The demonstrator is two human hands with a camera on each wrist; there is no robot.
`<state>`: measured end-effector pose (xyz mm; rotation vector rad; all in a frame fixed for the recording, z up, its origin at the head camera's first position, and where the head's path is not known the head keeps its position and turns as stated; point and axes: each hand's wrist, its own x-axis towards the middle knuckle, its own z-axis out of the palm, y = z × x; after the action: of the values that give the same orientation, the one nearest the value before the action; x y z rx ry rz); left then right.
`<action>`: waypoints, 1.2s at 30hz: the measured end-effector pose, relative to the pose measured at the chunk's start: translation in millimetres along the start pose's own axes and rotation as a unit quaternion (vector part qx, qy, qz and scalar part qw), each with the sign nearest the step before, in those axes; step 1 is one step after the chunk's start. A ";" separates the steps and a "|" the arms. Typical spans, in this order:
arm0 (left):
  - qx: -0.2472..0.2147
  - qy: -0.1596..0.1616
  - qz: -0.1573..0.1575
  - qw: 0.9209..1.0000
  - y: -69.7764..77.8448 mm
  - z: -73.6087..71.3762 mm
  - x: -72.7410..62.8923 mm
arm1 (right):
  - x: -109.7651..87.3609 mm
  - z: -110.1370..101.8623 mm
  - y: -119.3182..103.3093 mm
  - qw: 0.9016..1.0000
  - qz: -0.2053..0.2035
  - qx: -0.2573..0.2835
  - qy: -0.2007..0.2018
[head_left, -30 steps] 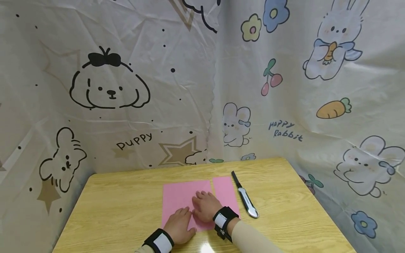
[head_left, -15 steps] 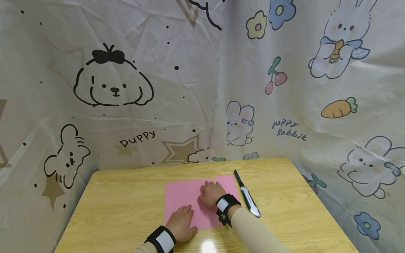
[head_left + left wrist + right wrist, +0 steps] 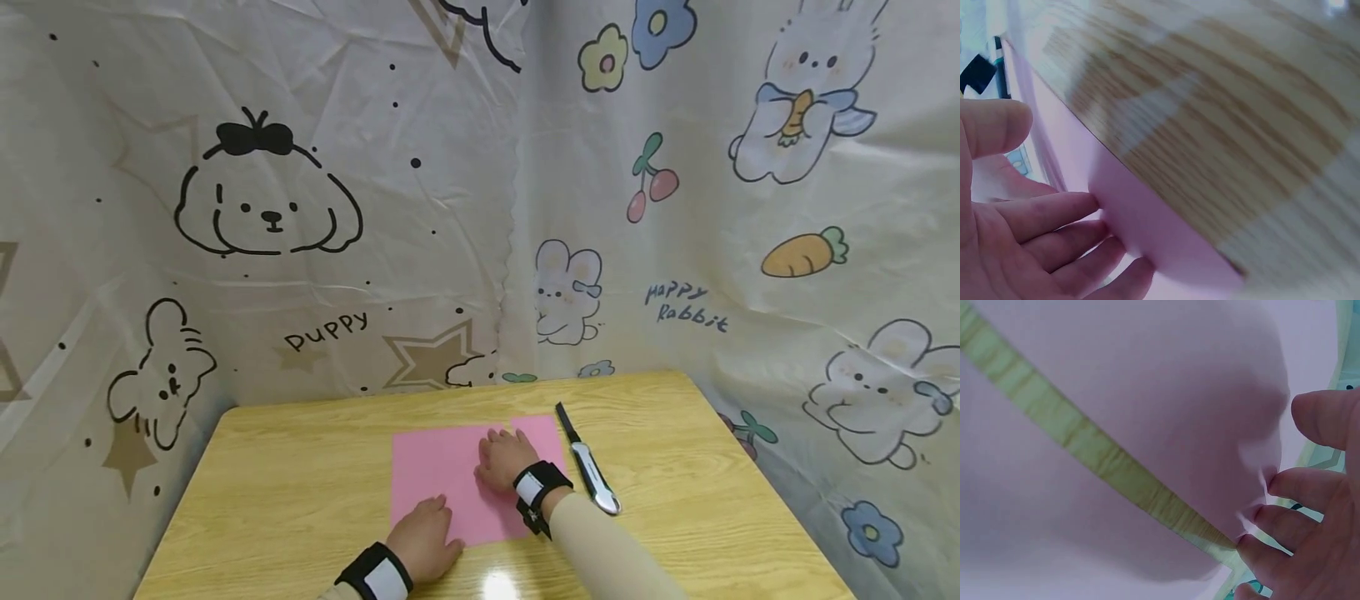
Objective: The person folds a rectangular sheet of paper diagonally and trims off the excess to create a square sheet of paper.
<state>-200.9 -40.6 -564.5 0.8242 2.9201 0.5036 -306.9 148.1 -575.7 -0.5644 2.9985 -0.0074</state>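
Observation:
A pink sheet of paper [image 3: 431, 467] lies flat on the table, with a narrower pink paper strip [image 3: 538, 435] along its right side. My left hand [image 3: 423, 540] rests on the sheet's near left part, fingertips touching the paper in the left wrist view. Near the sheet's right edge, my right hand [image 3: 507, 461] presses fingertips down on the paper, its fingers slightly bent around nothing. The right wrist view shows a wedge of table [image 3: 1085, 437] between the two pink pieces. Part of the strip is hidden behind the right hand and wrist.
A utility knife [image 3: 588, 468] with a dark blade and a silver-and-black handle lies right of the strip, blade end away from me. Wood-grain table [image 3: 300, 467] extends on both sides. A printed curtain [image 3: 420, 208] hangs behind and at the sides.
My right hand has moved away from me and slightly right over the paper, apart from the left hand. The left hand has shifted slightly towards me. The knife stays in place.

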 end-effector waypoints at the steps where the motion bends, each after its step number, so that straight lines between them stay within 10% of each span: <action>1: 0.006 0.004 0.004 1.000 0.8 -1.0 -1.7 | -0.4 -1.3 -0.2 1.000 0.001 0.003 -0.002; 18: 0.066 0.058 -0.020 0.996 13.2 3.3 -14.9 | 2.0 12.0 2.1 1.000 -0.011 0.010 0.024; 36: 0.028 0.004 -0.063 0.998 12.7 -5.4 -16.7 | 1.2 13.3 3.7 0.999 -0.004 0.042 0.006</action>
<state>-181.1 -40.6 -555.7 0.6401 2.9806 0.4173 -308.1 151.3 -589.2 -0.5698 2.9904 -0.1358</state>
